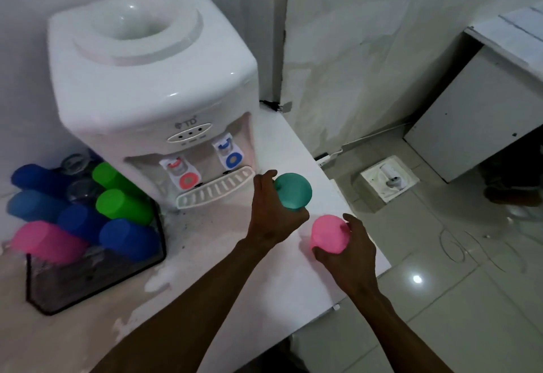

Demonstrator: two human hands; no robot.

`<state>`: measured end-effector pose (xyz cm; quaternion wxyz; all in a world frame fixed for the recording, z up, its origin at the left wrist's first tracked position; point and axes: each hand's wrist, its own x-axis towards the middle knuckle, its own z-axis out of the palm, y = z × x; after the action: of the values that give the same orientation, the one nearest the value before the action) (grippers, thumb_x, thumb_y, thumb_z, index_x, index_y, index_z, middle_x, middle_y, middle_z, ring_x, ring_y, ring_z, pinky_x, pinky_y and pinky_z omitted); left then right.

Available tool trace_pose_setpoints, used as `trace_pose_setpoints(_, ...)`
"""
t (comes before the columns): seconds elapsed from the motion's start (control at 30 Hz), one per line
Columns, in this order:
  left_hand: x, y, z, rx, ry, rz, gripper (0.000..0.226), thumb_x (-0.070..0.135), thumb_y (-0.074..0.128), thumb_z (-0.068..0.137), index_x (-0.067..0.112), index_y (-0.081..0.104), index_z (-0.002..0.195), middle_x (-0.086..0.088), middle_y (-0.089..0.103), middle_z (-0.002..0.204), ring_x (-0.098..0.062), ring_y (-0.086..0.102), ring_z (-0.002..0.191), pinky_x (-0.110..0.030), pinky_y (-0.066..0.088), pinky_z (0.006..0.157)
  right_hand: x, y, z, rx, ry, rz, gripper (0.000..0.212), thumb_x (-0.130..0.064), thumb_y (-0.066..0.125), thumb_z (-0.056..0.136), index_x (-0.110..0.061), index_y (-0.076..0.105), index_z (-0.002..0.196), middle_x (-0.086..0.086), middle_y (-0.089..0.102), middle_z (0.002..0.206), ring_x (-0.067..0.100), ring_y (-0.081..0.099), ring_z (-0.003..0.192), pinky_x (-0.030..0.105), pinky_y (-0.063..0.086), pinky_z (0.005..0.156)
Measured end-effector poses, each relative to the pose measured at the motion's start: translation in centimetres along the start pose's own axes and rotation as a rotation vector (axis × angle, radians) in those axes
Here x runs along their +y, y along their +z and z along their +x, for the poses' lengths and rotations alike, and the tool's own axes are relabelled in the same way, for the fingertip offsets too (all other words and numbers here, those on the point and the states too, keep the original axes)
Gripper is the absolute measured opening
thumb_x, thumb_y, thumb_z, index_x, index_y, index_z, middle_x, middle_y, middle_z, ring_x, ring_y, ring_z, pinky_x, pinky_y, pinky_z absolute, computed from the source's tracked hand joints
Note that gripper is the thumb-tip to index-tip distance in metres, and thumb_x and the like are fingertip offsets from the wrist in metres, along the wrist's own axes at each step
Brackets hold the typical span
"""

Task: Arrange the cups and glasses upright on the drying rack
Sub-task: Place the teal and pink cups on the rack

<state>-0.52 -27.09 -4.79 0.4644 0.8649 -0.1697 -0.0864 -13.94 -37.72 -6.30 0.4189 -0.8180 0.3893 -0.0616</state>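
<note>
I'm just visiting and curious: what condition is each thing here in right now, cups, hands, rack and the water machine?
left hand: gripping teal cup
teal cup: held, base towards camera
right hand: gripping pink cup
pink cup: held, base towards camera
drying rack: partly filled
racked cups: mouth-down, leaning
water dispenser: no bottle on top

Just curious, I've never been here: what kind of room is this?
Probably a small pantry or drinks corner, perhaps in an office. A water dispenser stands on a white counter beside a rack of coloured plastic cups, with a tiled floor below.
</note>
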Motion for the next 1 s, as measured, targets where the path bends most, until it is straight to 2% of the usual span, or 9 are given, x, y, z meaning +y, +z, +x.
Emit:
trace_pose_setpoints(0.1, -1.5, -3.9, -1.8, 0.108, -0.06, -0.069, 0.089, 0.024, 0.091, 0.05, 0.01, 0.045, 0.124, -0.005, 0.046, 0.119, -0.016, 0.05, 0.105, -0.002, 0.04, 0.072, -2.4, 1.6, -1.0, -0.076, -0.021, 0.07, 0.098, -0.023, 0.094, 0.047, -0.016, 0.042, 0.129, 0.004, 0.058, 0.122, 0.023, 0.058, 0.102, 0.023, 0.048, 0.08)
trace_pose_setpoints(0.2, -2.9, -8.1, -4.0, 0.166, -0.072, -0.118, 0.082, 0.028, 0.09, 0.051, 0.013, 0.049, 0.119, -0.003, 0.054, 0.116, -0.011, 0.053, 0.1, -0.001, 0.043, 0.073, -4.6, 3.5, -2.4, -0.14, -0.066, 0.113, 0.084, -0.017, 0.094, 0.046, -0.017, 0.049, 0.117, 0.0, 0.06, 0.111, 0.019, 0.058, 0.093, 0.01, 0.044, 0.066)
trace_pose_setpoints(0.33, -4.6, -13.7, -6.8, 0.219, -0.142, -0.158, 0.077, 0.038, 0.08, 0.054, 0.015, 0.051, 0.122, 0.007, 0.055, 0.11, -0.003, 0.055, 0.094, -0.005, 0.045, 0.07, -7.6, 7.1, -4.5, -0.266, -0.085, 0.234, 0.068, -0.006, 0.087, 0.057, -0.022, 0.054, 0.114, -0.001, 0.061, 0.109, 0.021, 0.059, 0.097, 0.027, 0.049, 0.079)
trace_pose_setpoints(0.5, -8.6, -21.0, -9.5, 0.306, -0.388, -0.48, 0.066, 0.047, 0.07, 0.057, 0.022, 0.054, 0.116, -0.006, 0.062, 0.112, -0.02, 0.064, 0.095, -0.035, 0.057, 0.075, -12.2, 12.7, -7.5, -0.449, -0.017, 0.377, 0.066, -0.013, 0.077, 0.072, -0.021, 0.05, 0.132, 0.004, 0.058, 0.12, 0.021, 0.059, 0.101, 0.039, 0.052, 0.087)
trace_pose_setpoints(0.57, -10.1, -23.6, -10.5, 0.41, -0.514, -0.686, 0.042, 0.034, 0.073, 0.071, 0.02, 0.058, 0.109, -0.012, 0.066, 0.108, -0.021, 0.066, 0.085, -0.035, 0.057, 0.067, -13.7, 15.0, -8.6, -0.545, 0.035, 0.405, 0.072, -0.023, 0.075, 0.069, -0.025, 0.047, 0.135, 0.009, 0.059, 0.118, 0.022, 0.061, 0.101, 0.042, 0.056, 0.083)
trace_pose_setpoints(0.67, -12.6, -27.1, -11.7, 0.504, -0.746, -0.957, 0.024, 0.028, 0.063, 0.087, 0.014, 0.065, 0.107, -0.015, 0.07, 0.101, -0.024, 0.067, 0.079, -0.035, 0.056, 0.065, -15.9, 18.0, -10.6, -0.641, 0.081, 0.401, 0.052, -0.019, 0.075, 0.079, -0.02, 0.052, 0.126, 0.011, 0.062, 0.115, 0.025, 0.063, 0.098, 0.032, 0.055, 0.067)
trace_pose_setpoints(0.8, -16.1, -31.4, -13.1, 0.437, -1.014, -1.221, 0.017, 0.02, 0.056, 0.086, 0.008, 0.064, 0.095, -0.016, 0.064, 0.085, -0.028, 0.059, 0.073, -0.034, 0.048, 0.065, -18.8, 21.6, -13.0, -0.756, 0.233, 0.345, 0.031, -0.027, 0.072, 0.081, -0.009, 0.065, 0.105, 0.014, 0.068, 0.104, 0.029, 0.067, 0.086, 0.035, 0.055, 0.063)
trace_pose_setpoints(0.9, -19.0, -33.4, -13.2, 0.35, -1.133, -1.265, 0.029, 0.016, 0.056, 0.079, 0.004, 0.061, 0.105, -0.02, 0.063, 0.094, -0.031, 0.06, 0.077, -0.035, 0.052, 0.065, -20.1, 24.1, -14.0, -0.906, 0.451, 0.372, 0.043, -0.038, 0.072, 0.08, -0.013, 0.063, 0.112, 0.02, 0.07, 0.106, 0.035, 0.07, 0.087, 0.039, 0.056, 0.066)
trace_pose_setpoints(1.0, -21.3, -34.4, -12.8, 0.223, -1.178, -1.132, 0.042, 0.022, 0.062, 0.077, 0.004, 0.06, 0.115, -0.022, 0.065, 0.103, -0.033, 0.062, 0.078, -0.038, 0.053, 0.069, -20.8, 26.2, -14.6, -1.0, 0.731, 0.496, 0.049, -0.048, 0.067, 0.081, -0.02, 0.054, 0.119, 0.023, 0.066, 0.113, 0.035, 0.066, 0.085, 0.042, 0.054, 0.067)
